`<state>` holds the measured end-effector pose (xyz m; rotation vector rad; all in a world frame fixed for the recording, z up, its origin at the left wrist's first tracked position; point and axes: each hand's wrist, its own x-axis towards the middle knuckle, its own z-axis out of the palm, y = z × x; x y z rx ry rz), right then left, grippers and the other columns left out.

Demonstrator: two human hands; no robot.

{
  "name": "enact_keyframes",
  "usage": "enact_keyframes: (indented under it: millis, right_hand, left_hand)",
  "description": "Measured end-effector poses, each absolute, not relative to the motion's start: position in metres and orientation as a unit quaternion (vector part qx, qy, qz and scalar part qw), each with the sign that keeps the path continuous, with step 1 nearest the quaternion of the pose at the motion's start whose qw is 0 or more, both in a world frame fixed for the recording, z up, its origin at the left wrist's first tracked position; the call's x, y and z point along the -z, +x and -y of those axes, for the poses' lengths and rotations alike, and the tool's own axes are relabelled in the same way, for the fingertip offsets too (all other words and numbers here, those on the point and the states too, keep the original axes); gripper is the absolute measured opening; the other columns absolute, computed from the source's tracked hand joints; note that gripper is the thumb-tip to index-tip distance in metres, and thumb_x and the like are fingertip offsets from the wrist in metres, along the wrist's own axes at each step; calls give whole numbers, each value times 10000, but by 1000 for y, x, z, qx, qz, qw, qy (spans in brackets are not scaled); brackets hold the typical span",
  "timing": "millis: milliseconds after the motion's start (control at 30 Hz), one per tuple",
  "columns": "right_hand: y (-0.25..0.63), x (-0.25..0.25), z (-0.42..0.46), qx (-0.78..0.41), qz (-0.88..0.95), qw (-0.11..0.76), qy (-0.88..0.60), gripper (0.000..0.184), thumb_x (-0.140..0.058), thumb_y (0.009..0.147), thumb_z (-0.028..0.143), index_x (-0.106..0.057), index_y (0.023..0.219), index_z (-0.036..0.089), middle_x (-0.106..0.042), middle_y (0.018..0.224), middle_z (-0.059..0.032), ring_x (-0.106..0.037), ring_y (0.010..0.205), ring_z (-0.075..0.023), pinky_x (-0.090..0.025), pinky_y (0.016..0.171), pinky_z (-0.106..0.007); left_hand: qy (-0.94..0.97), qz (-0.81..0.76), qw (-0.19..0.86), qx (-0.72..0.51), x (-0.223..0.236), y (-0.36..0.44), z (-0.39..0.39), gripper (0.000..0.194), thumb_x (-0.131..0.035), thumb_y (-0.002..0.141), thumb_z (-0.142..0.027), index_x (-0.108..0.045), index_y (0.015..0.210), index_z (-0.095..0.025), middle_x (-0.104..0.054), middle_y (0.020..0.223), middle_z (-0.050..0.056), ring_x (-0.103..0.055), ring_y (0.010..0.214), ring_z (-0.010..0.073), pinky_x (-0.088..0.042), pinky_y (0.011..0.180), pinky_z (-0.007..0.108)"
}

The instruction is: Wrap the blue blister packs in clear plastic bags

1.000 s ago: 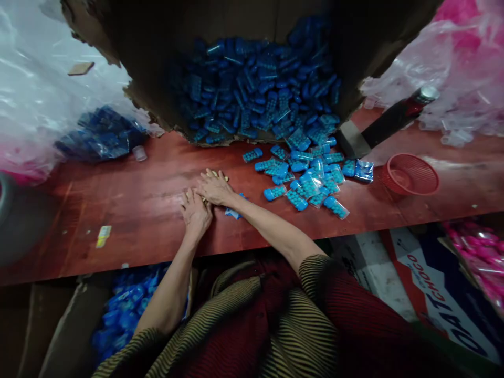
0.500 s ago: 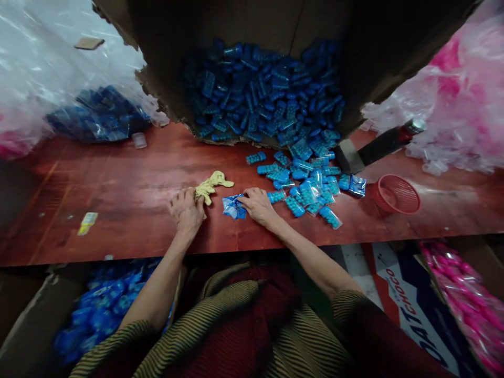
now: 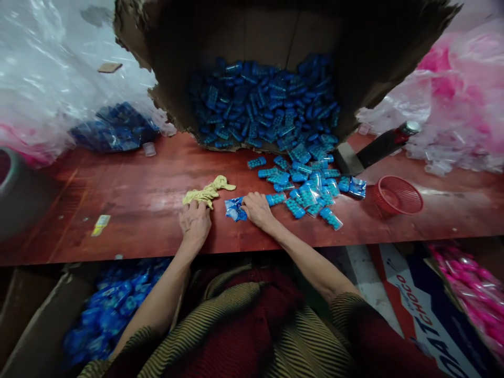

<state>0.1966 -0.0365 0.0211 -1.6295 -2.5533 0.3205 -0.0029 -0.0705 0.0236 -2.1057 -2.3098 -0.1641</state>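
Touching crumpled yellow fabric, left bare hand, fingers slightly apart, grip unclear, right bare hand curled at blue-and-white crinkled packet, pinch hidden, cannot tell, fabric and packet on red tabletop, grey rounded container cut off left.

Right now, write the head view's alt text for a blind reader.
Person's left hand at a yellow cloth, right hand at a blue packet, on a red table. Behind, a torn box holds blue bottles; more lie in front, left of a red basket.
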Motion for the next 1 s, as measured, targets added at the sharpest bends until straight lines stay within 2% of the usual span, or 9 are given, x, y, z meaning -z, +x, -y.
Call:
enact_keyframes:
  millis: [133,267,367,467,567,700,800,900,1000]
  right_hand:
    - [196,-24,38,-119,846,51,-517,313,-564,865,380,-571,1143,237,-585,1088,-79,-491,983,-244,-324,786,-341]
    - [193,-18,38,-114,828,52,-547,195,-506,904,332,-610,1034,230,-604,1022,-69,-500,964,-225,-307,779,-332]
    - [190,-14,39,-107,816,58,-565,195,-473,921,316,-608,1002,202,-607,1010,-83,-501,965,-225,-302,786,-335]
    - [192,-18,38,-119,825,55,-549,245,-530,890,354,-579,1068,193,-592,1066,-92,-506,969,-232,-310,774,-329]
    - [193,-24,37,-142,834,41,-531,277,-576,861,373,-563,1093,221,-591,1077,-69,-522,955,-223,-317,748,-311]
    - [190,-23,38,-148,814,52,-559,190,-547,882,341,-588,1011,207,-618,1012,-60,-536,949,-208,-330,733,-297]
    - [188,-17,41,-144,798,83,-579,164,-523,897,334,-606,963,209,-625,969,-56,-545,931,-196,-342,740,-290]
    - [189,-13,41,-158,787,106,-587,176,-484,918,336,-617,950,226,-617,952,-45,-556,903,-175,-354,726,-270]
    - [192,-16,39,-164,782,104,-592,194,-465,927,335,-620,958,224,-608,963,-48,-559,907,-170,-366,725,-262]
  left_hand:
    - [-656,754,10,25,-31,-10,68,321,-365,873,-334,-637,943,-180,-588,1004,163,-509,943,319,-395,737,409]
    - [-648,761,15,14,-38,-11,76,339,-383,865,-341,-649,951,-150,-576,992,183,-502,945,336,-395,731,418]
    - [-649,756,37,73,-42,-2,92,370,-417,859,-353,-629,1084,-150,-554,1074,199,-488,994,348,-388,783,438]
    - [-663,730,12,167,-40,15,109,406,-403,880,-362,-584,1186,-165,-544,1117,180,-507,999,303,-398,817,399]
    - [-689,697,-46,193,-32,31,117,382,-406,888,-361,-589,1168,-178,-562,1072,142,-543,933,251,-421,759,333]
    - [-710,693,-33,118,-21,35,113,347,-431,871,-348,-619,1096,-163,-576,1009,153,-541,899,281,-414,743,369]
    - [-701,696,-34,150,-17,31,109,339,-436,868,-344,-622,1079,-155,-592,981,153,-548,918,285,-419,766,379]
    - [-658,689,-112,282,-17,31,107,369,-467,855,-368,-585,1127,-149,-615,990,132,-582,867,241,-446,743,347]
    - [-599,659,-257,376,-15,35,104,362,-497,832,-388,-581,1082,-141,-643,851,73,-588,683,175,-462,655,301]
